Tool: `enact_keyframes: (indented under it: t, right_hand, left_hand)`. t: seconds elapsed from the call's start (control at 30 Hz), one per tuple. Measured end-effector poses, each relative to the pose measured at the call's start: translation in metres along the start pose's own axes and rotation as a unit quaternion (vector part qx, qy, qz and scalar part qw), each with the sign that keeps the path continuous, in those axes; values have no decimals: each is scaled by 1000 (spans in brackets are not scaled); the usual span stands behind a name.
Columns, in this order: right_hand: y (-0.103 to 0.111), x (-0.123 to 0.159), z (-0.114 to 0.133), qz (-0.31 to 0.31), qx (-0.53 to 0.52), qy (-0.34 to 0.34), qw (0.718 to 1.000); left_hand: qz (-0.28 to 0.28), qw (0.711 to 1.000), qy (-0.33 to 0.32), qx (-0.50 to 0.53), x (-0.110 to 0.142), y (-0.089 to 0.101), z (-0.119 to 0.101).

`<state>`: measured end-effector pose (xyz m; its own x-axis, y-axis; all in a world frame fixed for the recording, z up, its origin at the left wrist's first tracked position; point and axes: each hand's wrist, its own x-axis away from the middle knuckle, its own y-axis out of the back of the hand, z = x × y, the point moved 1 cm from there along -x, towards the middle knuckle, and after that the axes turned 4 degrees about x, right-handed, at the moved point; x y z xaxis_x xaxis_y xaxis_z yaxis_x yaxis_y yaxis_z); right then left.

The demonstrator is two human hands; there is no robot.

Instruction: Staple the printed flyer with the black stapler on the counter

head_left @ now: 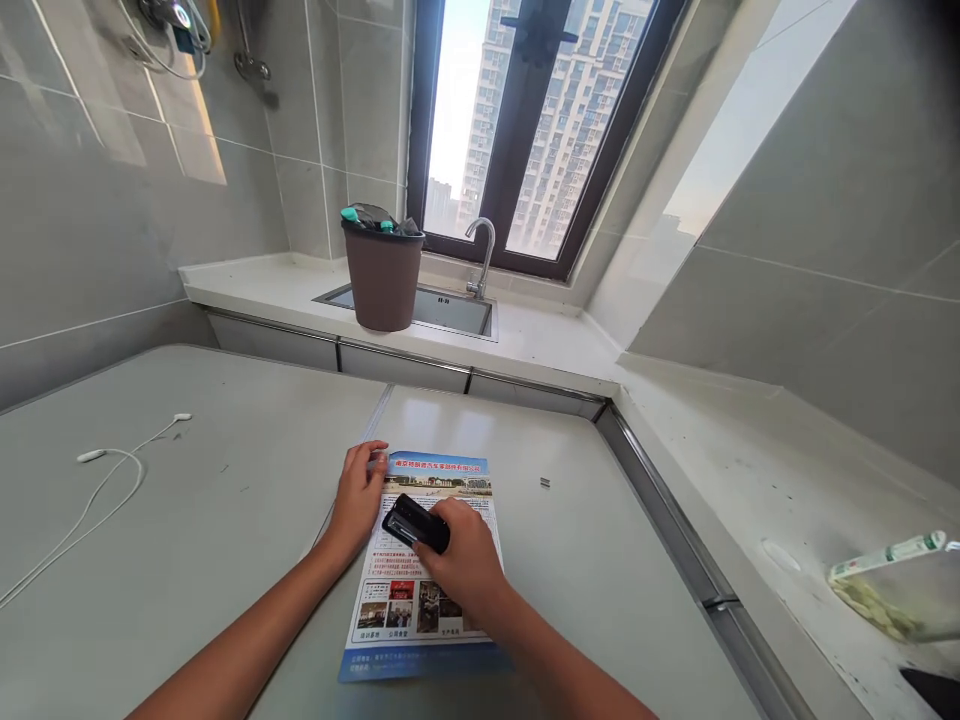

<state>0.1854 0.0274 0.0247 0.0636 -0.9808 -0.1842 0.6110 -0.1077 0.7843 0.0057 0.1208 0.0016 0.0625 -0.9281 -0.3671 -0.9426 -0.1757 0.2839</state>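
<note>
A printed flyer (439, 480) with a blue header and photos lies flat on a grey table (225, 500) in front of me. My left hand (358, 500) rests on the flyer's upper left corner, fingers bent and pressing it down. My right hand (465, 555) is closed round a small black stapler (411, 522), which sits over the middle of the flyer. The stapler's front end points left, towards my left hand.
White earphones (97, 475) trail across the table's left part. A small metal bit (545, 482) lies right of the flyer. Behind stand a brown bin (383, 275) on the sink's (450, 312) edge, a tap (484, 255) and a window. A white counter (750, 470) runs along the right.
</note>
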Motion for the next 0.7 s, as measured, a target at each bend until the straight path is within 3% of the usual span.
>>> enact_keyframes:
  t: [0.13, 0.37, 0.47, 0.57, 0.7]
  right_hand:
    - [14, 19, -15, -20, 10, -13, 1000]
    - [62, 91, -69, -42, 6, -91, 995]
    - [85, 108, -86, -12, 3, -113, 994]
    - [117, 103, -96, 60, -16, -137, 989]
    - [161, 61, -126, 96, -36, -123, 987]
  left_hand:
    - [-17, 1000, 16, 5, -1, 4, -1]
    - [33, 998, 54, 21, 0, 3, -8]
    - [69, 996, 40, 34, 2, 2, -12]
    - [125, 991, 7, 56, 2, 1, -16]
    - [211, 973, -25, 96, 4, 3, -23]
